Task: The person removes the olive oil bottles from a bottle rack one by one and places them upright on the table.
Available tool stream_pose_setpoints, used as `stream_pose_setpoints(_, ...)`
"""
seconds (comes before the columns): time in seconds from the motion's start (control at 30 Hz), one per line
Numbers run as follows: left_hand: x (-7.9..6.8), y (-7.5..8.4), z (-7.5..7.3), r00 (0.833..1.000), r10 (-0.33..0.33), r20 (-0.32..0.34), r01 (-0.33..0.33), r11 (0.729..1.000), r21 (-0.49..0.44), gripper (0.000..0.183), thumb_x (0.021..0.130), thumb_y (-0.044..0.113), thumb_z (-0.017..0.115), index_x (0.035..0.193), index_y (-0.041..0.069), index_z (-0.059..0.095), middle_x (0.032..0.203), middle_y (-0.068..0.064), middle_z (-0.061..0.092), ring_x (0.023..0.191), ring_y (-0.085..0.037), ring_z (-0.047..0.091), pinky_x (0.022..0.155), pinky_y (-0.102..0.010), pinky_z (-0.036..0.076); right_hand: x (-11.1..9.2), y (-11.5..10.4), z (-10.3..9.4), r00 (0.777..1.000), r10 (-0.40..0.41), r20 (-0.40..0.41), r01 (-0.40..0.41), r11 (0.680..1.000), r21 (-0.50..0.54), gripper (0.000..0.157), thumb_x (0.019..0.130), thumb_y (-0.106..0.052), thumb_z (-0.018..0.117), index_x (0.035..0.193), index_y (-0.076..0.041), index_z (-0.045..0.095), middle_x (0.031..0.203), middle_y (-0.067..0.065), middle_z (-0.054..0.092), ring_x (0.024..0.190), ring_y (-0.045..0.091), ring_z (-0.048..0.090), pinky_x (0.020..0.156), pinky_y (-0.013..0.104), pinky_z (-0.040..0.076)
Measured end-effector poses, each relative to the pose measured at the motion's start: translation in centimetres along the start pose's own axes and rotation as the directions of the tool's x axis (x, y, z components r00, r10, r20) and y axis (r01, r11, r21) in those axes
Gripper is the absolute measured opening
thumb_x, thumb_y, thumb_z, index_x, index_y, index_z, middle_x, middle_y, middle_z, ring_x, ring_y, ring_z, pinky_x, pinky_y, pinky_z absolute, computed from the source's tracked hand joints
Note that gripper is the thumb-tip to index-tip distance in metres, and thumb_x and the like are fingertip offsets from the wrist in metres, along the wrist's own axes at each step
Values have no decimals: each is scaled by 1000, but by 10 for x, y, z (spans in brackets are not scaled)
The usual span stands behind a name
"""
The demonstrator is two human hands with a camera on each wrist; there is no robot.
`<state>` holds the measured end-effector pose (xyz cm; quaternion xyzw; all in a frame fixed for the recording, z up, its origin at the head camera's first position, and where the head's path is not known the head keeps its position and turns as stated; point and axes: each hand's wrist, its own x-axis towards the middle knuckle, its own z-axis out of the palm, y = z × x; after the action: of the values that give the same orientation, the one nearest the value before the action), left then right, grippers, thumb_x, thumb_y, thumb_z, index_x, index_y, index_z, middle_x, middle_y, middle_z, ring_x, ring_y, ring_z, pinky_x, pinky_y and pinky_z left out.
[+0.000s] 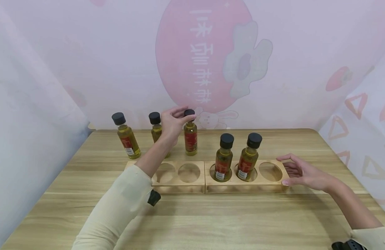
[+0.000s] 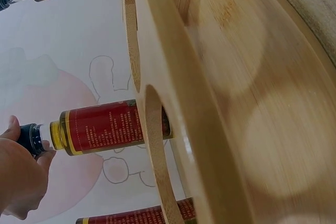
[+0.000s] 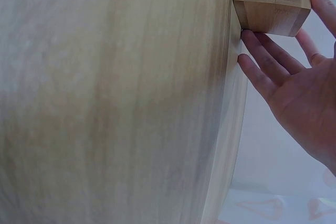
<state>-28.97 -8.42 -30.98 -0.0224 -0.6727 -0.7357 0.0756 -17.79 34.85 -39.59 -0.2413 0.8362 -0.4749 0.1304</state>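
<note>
My left hand (image 1: pixel 173 123) pinches the black cap of an oil bottle (image 1: pixel 190 140), which stands upright behind a wooden bottle rack. In the left wrist view, thumb and fingers meet round that cap, and the red label of the bottle (image 2: pixel 102 128) shows. My right hand (image 1: pixel 305 173) holds the end of the right wooden rack (image 1: pixel 242 189), thumb at the front corner, index finger at the back. Two oil bottles (image 1: pixel 223 165) sit in that rack's left and middle holes. Its right hole is bare. The left rack (image 1: pixel 180 189) abuts it, partly hidden by my left forearm.
Behind the left rack stand two more oil bottles, one at the far left (image 1: pixel 127 139) and one (image 1: pixel 155 130) partly covered by my left hand. A printed curtain (image 1: pixel 289 111) hangs along the back edge of the wooden table (image 1: pixel 211 222).
</note>
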Motion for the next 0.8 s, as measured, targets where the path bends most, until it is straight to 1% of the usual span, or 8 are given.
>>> stream_pose_setpoints(0.3, 0, -1, 0, 1000, 1, 3, -1, 1000, -16, 51, 87, 0, 83, 134, -4, 66, 127, -19, 71, 121, -25, 69, 102, -27, 55, -1, 0, -1, 1000, 3, -3, -3, 1000, -10, 63, 93, -5, 76, 145, 1, 40, 153, 40, 37, 125, -16, 44, 100, 12, 45)
stream_pose_setpoints(0.47, 0, -2, -1, 1000, 8, 21, -7, 1000, -24, 52, 88, -1, 82, 136, -5, 64, 130, -20, 69, 124, -26, 67, 104, -28, 54, -2, 0, -1, 1000, 4, -7, -4, 1000, -18, 63, 93, -5, 76, 145, 0, 40, 154, 40, 36, 125, -16, 43, 101, 11, 44)
stream_pose_setpoints(0.8, -1, 0, -4, 998, 20, 59, -21, 1000, 8, 53, 90, -1, 80, 139, -5, 61, 137, -21, 65, 127, -26, 65, 105, -28, 53, 0, 1, 0, 1000, -1, -1, 1, 1000, -8, 63, 93, -5, 76, 145, 1, 40, 154, 40, 36, 125, -16, 43, 101, 12, 44)
